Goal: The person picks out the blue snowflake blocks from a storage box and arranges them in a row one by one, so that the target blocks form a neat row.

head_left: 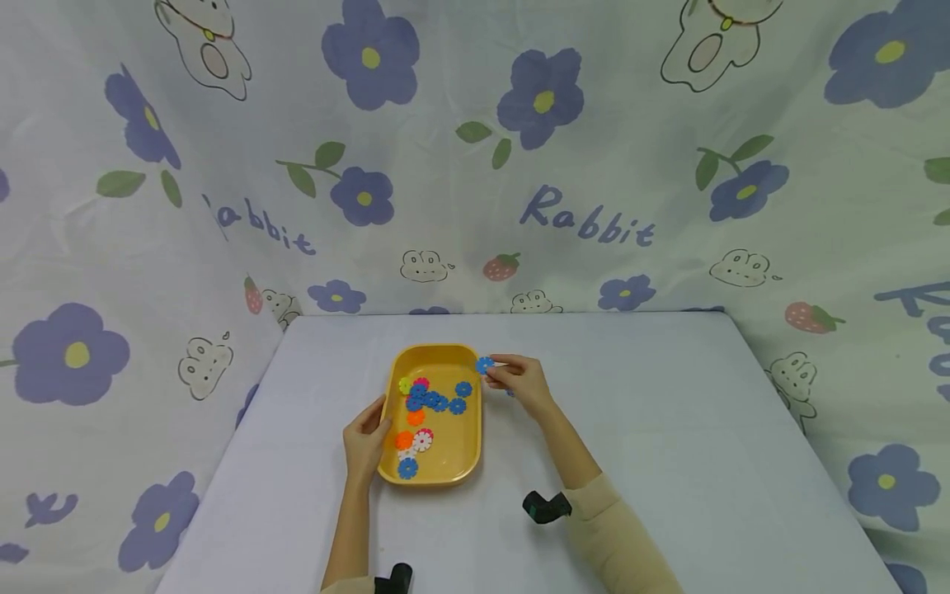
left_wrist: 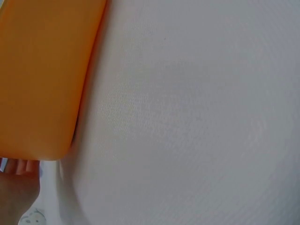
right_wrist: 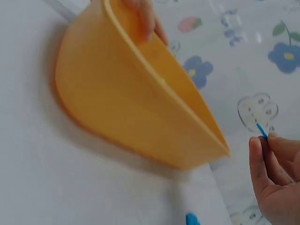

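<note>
A yellow tray point(head_left: 466, 462) stands on the table with notched plastic discs in it. My left hand point(head_left: 365, 441) grips its left rim; in the right wrist view those fingers point(right_wrist: 146, 21) reach over the rim. Between thumb and fingertips, my right hand point(head_left: 521, 382) pinches a blue notched disc point(head_left: 484, 365) at the tray's upper right corner. The right wrist view shows this disc point(right_wrist: 262, 131) edge-on, above the rim. Inside lie several blue discs point(head_left: 458, 406), orange ones point(head_left: 416, 417), white ones point(head_left: 422, 441) and a yellow-green one point(head_left: 404, 385). The left wrist view shows only the tray's outer wall point(left_wrist: 44, 79).
Another blue disc point(head_left: 510, 393) lies on the table just right of the tray, mostly hidden below my right hand. The white-covered table point(head_left: 668, 429) extends to both sides. A patterned cloth point(head_left: 460, 190) hangs behind and beside it.
</note>
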A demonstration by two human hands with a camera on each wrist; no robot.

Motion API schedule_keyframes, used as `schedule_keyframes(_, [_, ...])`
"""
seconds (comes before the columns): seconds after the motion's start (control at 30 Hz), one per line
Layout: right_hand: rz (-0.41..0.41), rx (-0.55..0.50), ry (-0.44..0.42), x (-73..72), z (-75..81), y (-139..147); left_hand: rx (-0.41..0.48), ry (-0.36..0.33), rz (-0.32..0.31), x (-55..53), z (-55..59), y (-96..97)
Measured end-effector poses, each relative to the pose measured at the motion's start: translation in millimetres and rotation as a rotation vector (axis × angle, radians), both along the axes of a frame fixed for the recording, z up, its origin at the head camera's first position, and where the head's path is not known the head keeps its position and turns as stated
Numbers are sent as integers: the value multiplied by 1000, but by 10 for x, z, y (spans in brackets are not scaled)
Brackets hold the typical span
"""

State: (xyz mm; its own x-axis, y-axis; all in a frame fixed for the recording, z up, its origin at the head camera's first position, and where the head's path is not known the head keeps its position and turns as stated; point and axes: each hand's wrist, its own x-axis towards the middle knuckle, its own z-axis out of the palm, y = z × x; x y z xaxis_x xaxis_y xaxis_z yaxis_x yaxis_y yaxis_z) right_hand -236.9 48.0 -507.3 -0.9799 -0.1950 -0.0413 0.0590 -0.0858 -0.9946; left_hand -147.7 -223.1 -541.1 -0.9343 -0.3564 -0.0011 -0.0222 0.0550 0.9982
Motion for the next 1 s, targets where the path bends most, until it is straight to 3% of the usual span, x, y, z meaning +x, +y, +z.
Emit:
schedule_keyframes(0.17, [-64,47,-13,-10,-93,377,-11,11,15,-39,-122,-22])
schedule_keyframes(0.33, [-104,8,-10,-5,-185,760,-16,42,19,-36,-140,-17])
schedule_keyframes(0.5, [-115,-5,-15,24,-264,1042,-26,28,19,-38,-156,-22])
schedule_keyframes(0.83, [-133,130,-97,90,-437,1228,-8,8,10,-50,-166,-44])
schedule_keyframes(1.0, [-145,162,-88,103,-529,1204,-30,9,12,-56,-167,-34])
